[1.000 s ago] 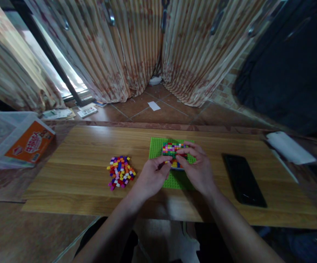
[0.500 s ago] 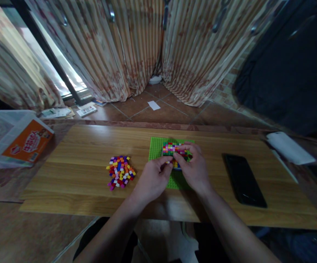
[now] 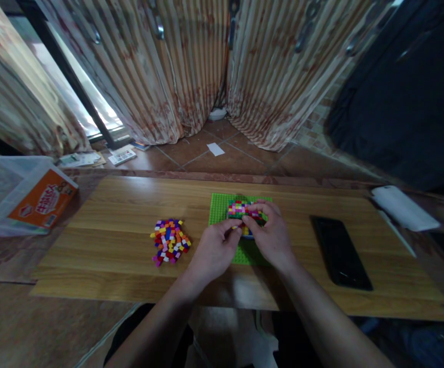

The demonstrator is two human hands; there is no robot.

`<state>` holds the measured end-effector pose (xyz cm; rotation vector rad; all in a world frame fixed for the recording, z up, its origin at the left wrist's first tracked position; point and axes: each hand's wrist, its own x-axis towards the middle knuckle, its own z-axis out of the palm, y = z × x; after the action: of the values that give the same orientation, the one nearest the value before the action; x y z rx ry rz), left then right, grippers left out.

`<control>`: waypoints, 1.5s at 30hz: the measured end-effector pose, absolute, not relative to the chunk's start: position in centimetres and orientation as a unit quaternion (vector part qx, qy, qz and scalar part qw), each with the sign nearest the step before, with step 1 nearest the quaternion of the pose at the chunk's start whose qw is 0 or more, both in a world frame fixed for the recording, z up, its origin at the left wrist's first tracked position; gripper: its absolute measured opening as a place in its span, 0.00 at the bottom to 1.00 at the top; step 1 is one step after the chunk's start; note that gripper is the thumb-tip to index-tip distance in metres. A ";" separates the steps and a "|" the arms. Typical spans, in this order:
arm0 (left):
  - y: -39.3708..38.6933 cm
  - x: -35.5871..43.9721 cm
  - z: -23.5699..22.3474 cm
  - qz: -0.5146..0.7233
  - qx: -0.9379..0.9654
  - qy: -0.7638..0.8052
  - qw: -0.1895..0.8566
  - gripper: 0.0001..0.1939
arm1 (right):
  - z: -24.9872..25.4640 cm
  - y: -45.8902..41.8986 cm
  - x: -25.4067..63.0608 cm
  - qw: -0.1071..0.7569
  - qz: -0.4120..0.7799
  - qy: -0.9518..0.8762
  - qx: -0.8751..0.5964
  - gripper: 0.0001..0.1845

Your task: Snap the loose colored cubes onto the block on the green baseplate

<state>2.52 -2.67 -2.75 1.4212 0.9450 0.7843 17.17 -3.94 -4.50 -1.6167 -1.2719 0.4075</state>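
Note:
A block of small multicoloured building bricks (image 3: 237,208) sits on a green studded baseplate (image 3: 217,207) on the wooden table. My left hand (image 3: 216,249) is at the near left of the brick block, thumb and fingers pinched together; whatever lies between the tips is too small to make out. From the right, my right hand (image 3: 271,232) curls over the block, its fingers on the top and its thumb at the near side, close to the left fingertips. Part of the block is hidden beneath both hands.
Left of the baseplate lies a pile of loose coloured bricks (image 3: 170,241). A black phone (image 3: 340,251) rests on the table (image 3: 102,230) at the right. A clear plastic box (image 3: 30,197) with an orange label stands beyond the left end, and a white object (image 3: 403,207) at the right.
Both hands stay at the brick block with almost no movement. The whole view has shifted very slightly.

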 end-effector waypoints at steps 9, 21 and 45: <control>-1.4 0.8 -0.6 0.435 0.148 0.303 0.835 0.15 | -4.0 -4.1 18.0 0.495 0.148 -0.518 -0.682 0.11; -1.9 0.8 0.1 0.472 0.113 0.255 0.836 0.27 | -1.1 -6.2 12.9 0.440 0.023 -0.727 -0.526 0.08; -1.4 0.5 -1.7 0.466 0.247 0.454 0.718 0.09 | -2.5 -5.1 18.4 0.433 0.122 -0.657 -0.605 0.05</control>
<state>0.51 -1.44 -1.66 0.5462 1.0036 1.0301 18.40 -5.05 -2.47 -1.5067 -1.6384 0.3051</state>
